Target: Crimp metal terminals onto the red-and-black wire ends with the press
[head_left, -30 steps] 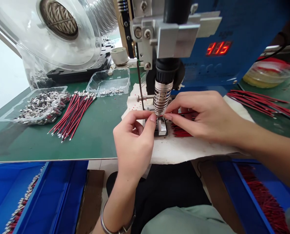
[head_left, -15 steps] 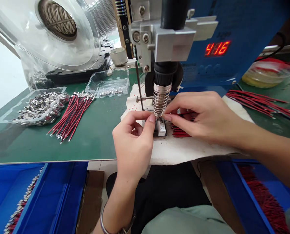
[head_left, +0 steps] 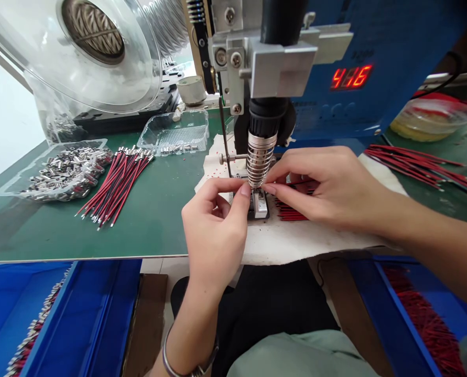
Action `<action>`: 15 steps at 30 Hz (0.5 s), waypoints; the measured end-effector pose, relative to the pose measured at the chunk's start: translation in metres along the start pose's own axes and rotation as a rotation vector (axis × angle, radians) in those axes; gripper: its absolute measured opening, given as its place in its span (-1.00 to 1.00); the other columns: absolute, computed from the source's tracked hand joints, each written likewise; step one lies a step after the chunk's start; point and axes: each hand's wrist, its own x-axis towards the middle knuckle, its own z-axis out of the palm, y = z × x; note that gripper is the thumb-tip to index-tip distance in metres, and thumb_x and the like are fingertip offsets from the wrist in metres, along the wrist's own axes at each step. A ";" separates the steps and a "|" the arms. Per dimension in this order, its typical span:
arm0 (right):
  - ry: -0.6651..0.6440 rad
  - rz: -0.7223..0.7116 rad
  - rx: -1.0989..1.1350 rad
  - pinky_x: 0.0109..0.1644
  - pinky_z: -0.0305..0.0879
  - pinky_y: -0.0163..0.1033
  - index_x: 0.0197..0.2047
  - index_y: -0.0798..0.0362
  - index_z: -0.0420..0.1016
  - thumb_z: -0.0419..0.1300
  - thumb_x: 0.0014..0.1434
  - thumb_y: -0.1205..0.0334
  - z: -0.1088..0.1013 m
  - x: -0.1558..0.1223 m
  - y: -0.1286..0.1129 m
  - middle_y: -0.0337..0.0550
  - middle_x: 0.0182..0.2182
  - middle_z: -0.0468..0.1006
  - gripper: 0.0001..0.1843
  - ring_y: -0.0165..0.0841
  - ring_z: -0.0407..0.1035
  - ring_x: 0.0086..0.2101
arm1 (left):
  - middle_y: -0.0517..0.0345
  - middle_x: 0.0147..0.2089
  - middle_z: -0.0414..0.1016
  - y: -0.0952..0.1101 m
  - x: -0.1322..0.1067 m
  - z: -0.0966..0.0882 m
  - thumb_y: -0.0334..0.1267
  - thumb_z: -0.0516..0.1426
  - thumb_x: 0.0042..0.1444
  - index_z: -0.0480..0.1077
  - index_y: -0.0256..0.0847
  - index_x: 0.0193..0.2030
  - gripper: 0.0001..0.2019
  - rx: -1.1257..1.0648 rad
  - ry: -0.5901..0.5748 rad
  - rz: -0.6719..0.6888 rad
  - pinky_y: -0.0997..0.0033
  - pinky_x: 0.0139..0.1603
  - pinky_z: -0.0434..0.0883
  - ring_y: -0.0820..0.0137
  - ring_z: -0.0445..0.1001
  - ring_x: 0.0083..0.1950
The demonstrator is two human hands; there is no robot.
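Observation:
My left hand [head_left: 219, 225] pinches thumb against forefinger just left of the soldering machine's tip. From the other side my right hand [head_left: 319, 186] closes in a pinch at the same spot. Whatever sits between the fingertips is too small and too covered to name. Directly above them is the soldering iron's coiled metal sleeve [head_left: 261, 159], pointing down at a small metal fixture [head_left: 260, 205]. Red and black wires [head_left: 292, 210] lie under my right hand on a white cloth [head_left: 296, 243].
Left on the green table [head_left: 147, 225] lie a bundle of red and black wires [head_left: 117, 183], a tray of metal connectors [head_left: 66, 175] and a second clear tray [head_left: 178, 131]. More wires [head_left: 422, 162] lie right. Behind stands a blue machine [head_left: 335, 115] showing 416. Blue bins [head_left: 99, 314] flank my lap.
Both hands keep their pinch in the same place at the soldering tip. The view has shifted only very slightly.

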 end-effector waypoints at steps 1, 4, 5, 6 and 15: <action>-0.001 0.002 0.007 -0.27 0.37 -0.18 -0.07 -0.04 0.74 0.32 0.65 0.26 0.000 0.000 0.000 -0.25 -0.31 0.72 -0.81 -0.37 0.43 -0.45 | 0.32 -0.53 0.36 0.000 0.000 0.000 -0.35 0.49 0.29 0.74 -0.11 -0.28 -0.88 0.001 0.001 -0.002 0.46 -0.52 0.21 0.47 0.22 -0.52; -0.005 0.011 0.023 -0.17 0.46 -0.16 -0.08 -0.06 0.74 0.32 0.63 0.27 -0.001 0.000 -0.001 -0.23 -0.30 0.74 -0.81 -0.32 0.54 -0.39 | 0.32 -0.53 0.38 0.000 0.001 0.001 -0.35 0.48 0.28 0.74 -0.11 -0.29 -0.89 0.007 0.006 -0.007 0.45 -0.52 0.23 0.46 0.23 -0.51; -0.008 0.017 0.023 -0.15 0.48 -0.16 -0.08 -0.06 0.75 0.32 0.63 0.26 0.000 0.001 -0.001 -0.23 -0.30 0.75 -0.81 -0.31 0.55 -0.38 | 0.31 -0.53 0.38 0.000 0.001 0.001 -0.34 0.48 0.28 0.74 -0.11 -0.29 -0.89 0.008 0.008 -0.009 0.45 -0.51 0.23 0.46 0.23 -0.51; -0.009 0.021 0.020 -0.15 0.49 -0.16 -0.08 -0.07 0.75 0.32 0.63 0.26 0.000 0.001 -0.001 -0.23 -0.30 0.75 -0.81 -0.31 0.54 -0.39 | 0.31 -0.53 0.37 0.001 0.001 0.001 -0.34 0.48 0.27 0.74 -0.11 -0.30 -0.89 0.010 0.009 -0.011 0.45 -0.51 0.23 0.46 0.24 -0.51; -0.019 0.025 0.013 -0.19 0.46 -0.18 -0.07 -0.03 0.76 0.33 0.63 0.25 -0.001 0.001 -0.002 -0.25 -0.29 0.75 -0.82 -0.38 0.44 -0.45 | 0.31 -0.52 0.40 0.001 0.000 0.000 -0.30 0.49 0.27 0.74 -0.12 -0.29 -0.89 0.029 0.006 -0.028 0.42 -0.52 0.23 0.46 0.25 -0.52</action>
